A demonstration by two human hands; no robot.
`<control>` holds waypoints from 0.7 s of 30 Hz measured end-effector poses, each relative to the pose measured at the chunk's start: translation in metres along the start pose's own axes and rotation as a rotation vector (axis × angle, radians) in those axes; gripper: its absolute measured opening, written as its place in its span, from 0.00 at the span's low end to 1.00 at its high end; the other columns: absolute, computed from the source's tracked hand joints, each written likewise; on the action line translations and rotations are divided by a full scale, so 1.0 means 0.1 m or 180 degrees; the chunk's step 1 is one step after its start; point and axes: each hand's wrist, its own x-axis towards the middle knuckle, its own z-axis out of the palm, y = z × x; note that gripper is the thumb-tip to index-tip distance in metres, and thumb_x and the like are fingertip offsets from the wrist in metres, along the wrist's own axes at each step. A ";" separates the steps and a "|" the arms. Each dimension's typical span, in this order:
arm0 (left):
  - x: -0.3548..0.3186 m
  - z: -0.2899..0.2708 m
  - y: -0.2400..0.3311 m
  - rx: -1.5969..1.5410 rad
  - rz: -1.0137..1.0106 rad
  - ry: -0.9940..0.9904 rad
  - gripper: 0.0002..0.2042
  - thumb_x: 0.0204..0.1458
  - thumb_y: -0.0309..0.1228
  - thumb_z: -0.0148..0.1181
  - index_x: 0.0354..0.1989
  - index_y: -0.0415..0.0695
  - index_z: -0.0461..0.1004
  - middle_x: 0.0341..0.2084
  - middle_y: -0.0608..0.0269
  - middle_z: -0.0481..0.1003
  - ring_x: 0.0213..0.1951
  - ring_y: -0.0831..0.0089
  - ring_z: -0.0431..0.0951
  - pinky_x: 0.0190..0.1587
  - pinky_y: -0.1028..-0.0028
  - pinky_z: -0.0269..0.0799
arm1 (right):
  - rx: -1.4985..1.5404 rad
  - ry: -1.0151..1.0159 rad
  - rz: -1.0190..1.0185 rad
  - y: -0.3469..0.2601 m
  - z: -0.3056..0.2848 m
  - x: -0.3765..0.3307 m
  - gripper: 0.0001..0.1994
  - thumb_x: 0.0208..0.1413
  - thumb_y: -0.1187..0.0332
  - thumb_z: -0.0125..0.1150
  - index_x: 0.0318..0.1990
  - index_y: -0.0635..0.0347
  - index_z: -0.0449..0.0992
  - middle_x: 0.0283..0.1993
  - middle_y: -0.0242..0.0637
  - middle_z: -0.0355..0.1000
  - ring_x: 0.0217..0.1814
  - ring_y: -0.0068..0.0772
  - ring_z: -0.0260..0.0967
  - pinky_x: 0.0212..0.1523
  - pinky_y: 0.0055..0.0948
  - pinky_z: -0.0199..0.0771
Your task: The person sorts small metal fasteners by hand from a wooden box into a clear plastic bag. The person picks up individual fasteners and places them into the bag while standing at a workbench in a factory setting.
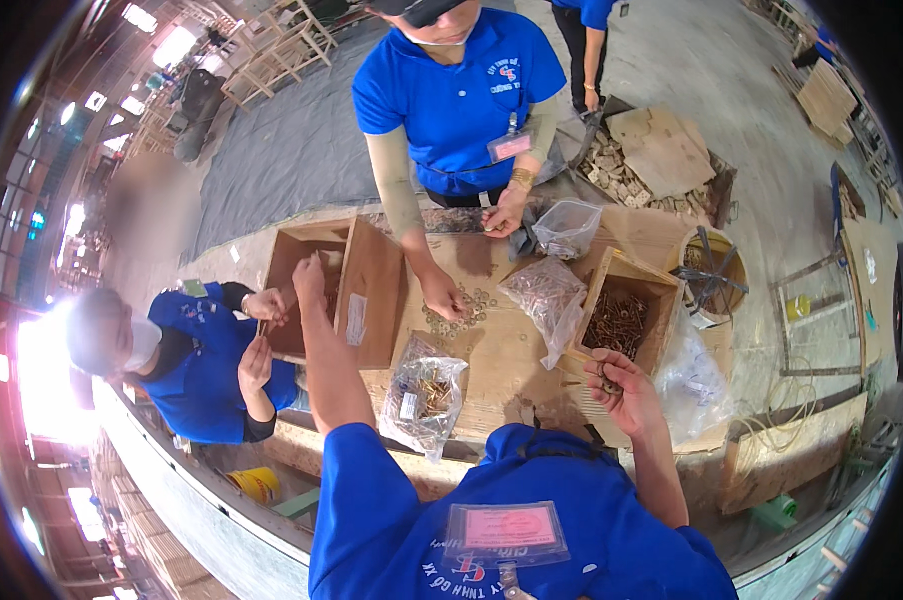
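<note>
My left hand point(310, 279) reaches over the open wooden box point(376, 300) on the left, its fingers closed; whatever they hold is too small to tell. Beside the right-hand wooden box point(661, 290), my right hand point(621, 392) is closed round several small metal pieces. Copper-coloured screws point(616, 322) fill part of that right-hand box. Between the boxes lies a spread of small metal rings point(461, 312), which a co-worker's hand point(444, 296) touches from across the table. Nearest my body lies a clear plastic bag point(423, 395) with brass-coloured hardware inside.
A bag of screws point(546, 300) and a clear bag point(568, 228) lie left of the screw box. Right of it stands a bucket point(716, 275) with black straps. A second co-worker's hands point(256, 362) are at the left box. Wood offcuts point(611, 172) are piled behind.
</note>
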 end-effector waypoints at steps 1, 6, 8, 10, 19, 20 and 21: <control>0.03 0.05 -0.10 0.0116 -0.0177 -0.0271 0.13 0.57 0.33 0.56 0.41 0.34 0.77 0.31 0.57 0.78 0.32 0.70 0.74 0.38 0.67 0.70 | 0.0022 0.0053 -0.0010 0.01 0.01 0.00 0.11 0.63 0.75 0.49 0.51 0.64 0.71 0.44 0.45 0.76 0.36 0.30 0.76 0.36 0.27 0.81; 0.02 0.17 -0.41 -0.0134 -0.0754 -0.1801 0.13 0.55 0.32 0.58 0.43 0.36 0.77 0.34 0.58 0.79 0.37 0.68 0.77 0.41 0.67 0.73 | 0.0123 0.0165 0.0035 0.12 -0.08 0.03 0.12 0.63 0.74 0.50 0.52 0.65 0.70 0.45 0.45 0.75 0.38 0.31 0.77 0.36 0.27 0.81; -0.02 0.07 -0.37 0.0159 -0.0415 -0.1583 0.13 0.55 0.32 0.59 0.44 0.36 0.77 0.34 0.56 0.79 0.37 0.69 0.78 0.41 0.67 0.73 | 0.0013 0.0157 0.0143 0.16 -0.07 0.03 0.12 0.64 0.73 0.50 0.53 0.65 0.70 0.46 0.44 0.75 0.39 0.31 0.77 0.37 0.27 0.81; -0.06 -0.22 -0.32 0.0695 0.0392 -0.0930 0.13 0.54 0.30 0.59 0.45 0.35 0.76 0.34 0.54 0.79 0.36 0.70 0.78 0.41 0.66 0.73 | -0.0097 0.0045 0.0298 0.15 -0.02 0.04 0.13 0.65 0.72 0.49 0.54 0.64 0.69 0.47 0.44 0.75 0.40 0.31 0.77 0.38 0.26 0.81; -2.40 0.20 -0.68 0.1580 0.0306 -0.0804 0.15 0.49 0.38 0.57 0.27 0.36 0.78 0.25 0.37 0.76 0.33 0.48 0.81 0.36 0.52 0.73 | -0.0171 0.0004 0.0493 0.41 0.14 0.09 0.11 0.65 0.67 0.52 0.50 0.62 0.70 0.45 0.40 0.75 0.41 0.28 0.76 0.39 0.24 0.80; -2.49 0.19 -1.03 0.2162 0.0622 -0.0703 0.19 0.47 0.43 0.56 0.28 0.35 0.79 0.27 0.38 0.77 0.35 0.47 0.80 0.38 0.51 0.74 | -0.0171 -0.0125 0.0605 0.46 0.21 0.05 0.11 0.65 0.66 0.53 0.49 0.62 0.71 0.43 0.38 0.75 0.39 0.27 0.76 0.38 0.23 0.79; -2.58 0.24 -1.23 0.2405 0.0456 -0.0661 0.21 0.45 0.46 0.57 0.28 0.36 0.80 0.28 0.40 0.78 0.35 0.47 0.81 0.39 0.52 0.75 | -0.0159 -0.0134 0.0544 0.55 0.26 0.07 0.11 0.64 0.65 0.54 0.48 0.62 0.72 0.42 0.37 0.75 0.37 0.25 0.75 0.37 0.22 0.79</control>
